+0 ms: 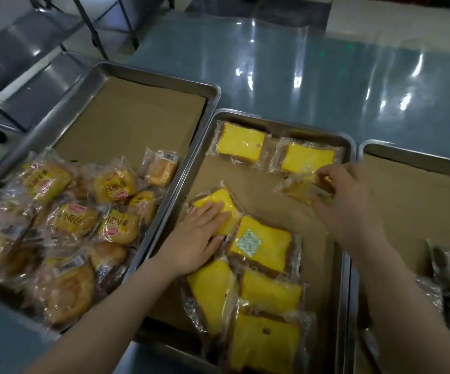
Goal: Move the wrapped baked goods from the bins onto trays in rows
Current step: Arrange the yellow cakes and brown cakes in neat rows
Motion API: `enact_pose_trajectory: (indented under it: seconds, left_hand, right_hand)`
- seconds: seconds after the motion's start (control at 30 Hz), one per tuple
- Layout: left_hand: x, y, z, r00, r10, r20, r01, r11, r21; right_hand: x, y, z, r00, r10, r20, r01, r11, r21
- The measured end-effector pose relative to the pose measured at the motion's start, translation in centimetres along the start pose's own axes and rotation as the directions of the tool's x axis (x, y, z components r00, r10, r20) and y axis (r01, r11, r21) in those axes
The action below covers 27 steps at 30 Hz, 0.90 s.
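Fingers [214, 210] of left hand [199, 236] straight, flat on a wrapped cake slice [210, 197] in the middle tray [285, 125]; farther, right hand [349, 209] pinching another slice [296, 190] by its wrap, just beside the far row of two [241, 143]. Likely light, soft, crushable, film slippery: hold best at the sealed margin. Buns [70, 220] in left tray [151, 75]: inverted Chinese print, red oval logo; barcode [170, 157]; slice sticker [249, 242] unreadable.

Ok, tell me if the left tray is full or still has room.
Partly full. The left tray holds wrapped buns crowded in its near half; the far half shows only bare brown liner.
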<state>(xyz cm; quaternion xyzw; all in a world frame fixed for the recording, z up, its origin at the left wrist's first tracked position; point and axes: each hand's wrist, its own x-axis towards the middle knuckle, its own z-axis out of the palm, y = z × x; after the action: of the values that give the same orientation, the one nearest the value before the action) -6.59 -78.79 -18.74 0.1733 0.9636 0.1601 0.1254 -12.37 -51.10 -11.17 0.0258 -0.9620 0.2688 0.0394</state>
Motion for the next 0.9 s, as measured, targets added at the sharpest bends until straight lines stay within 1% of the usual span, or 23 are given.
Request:
enact_pose_trajectory:
  seconds: [0.1,0.17,0.27,0.3,0.4,0.43,0.5,0.53,0.6,0.63,0.7,0.77,0.9]
  left_hand:
    - [1.1,-0.4,0.2,0.998,-0.046,-0.038,0.048,0.997,0.056]
    - [2.0,-0.2,0.3,0.992,-0.09,-0.083,0.095,0.994,0.061]
    - [3.6,0.6,0.5,0.98,-0.172,-0.097,0.176,0.984,0.034]
    - [4.2,0.9,0.6,0.975,-0.208,-0.08,0.21,0.977,0.024]
    - [6.0,1.7,0.0,0.959,-0.283,0.016,0.284,0.957,-0.052]
    - [6.4,2.0,-0.4,0.957,-0.289,0.025,0.29,0.952,-0.102]
    - [6.7,2.8,-0.8,0.963,-0.268,-0.016,0.262,0.952,-0.156]
    - [6.5,3.3,-0.7,0.968,-0.248,-0.046,0.24,0.961,-0.137]
    - [5.7,4.4,0.0,0.979,-0.182,-0.094,0.18,0.983,-0.03]
    - [5.2,4.9,0.5,0.986,-0.134,-0.101,0.138,0.99,0.036]
    - [3.9,5.8,1.9,0.997,-0.048,-0.062,0.055,0.991,0.123]
    - [2.6,6.1,2.8,1.0,0.0,-0.005,0.001,0.991,0.136]
    - [0.3,5.9,2.8,0.997,0.07,0.031,-0.071,0.996,0.047]
  right_hand:
    - [-2.0,-1.4,0.6,0.982,-0.109,0.153,0.127,0.986,-0.11]
    - [-3.7,-1.9,1.5,0.963,-0.163,0.215,0.195,0.971,-0.139]
    - [-5.3,-1.8,3.2,0.92,-0.127,0.371,0.217,0.954,-0.209]
    - [-5.6,-1.5,3.7,0.916,-0.107,0.386,0.2,0.957,-0.21]
    - [-5.8,-0.8,4.3,0.95,-0.099,0.295,0.165,0.964,-0.206]
    - [-5.7,-0.6,4.4,0.963,-0.101,0.25,0.151,0.97,-0.191]
    - [-5.5,-0.2,4.4,0.983,-0.094,0.157,0.114,0.986,-0.12]
    - [-5.5,-0.1,4.5,0.988,-0.092,0.122,0.102,0.991,-0.086]
    - [-5.5,-0.1,4.8,0.992,-0.087,0.089,0.091,0.995,-0.044]
    - [-5.7,0.0,4.9,0.993,-0.08,0.087,0.083,0.996,-0.03]
    - [-6.2,0.3,4.8,0.995,-0.063,0.074,0.063,0.998,0.003]
    - [-6.9,0.9,4.5,0.998,-0.047,0.042,0.045,0.997,0.059]
    - [-8.0,1.5,4.0,0.998,-0.046,0.034,0.043,0.995,0.09]
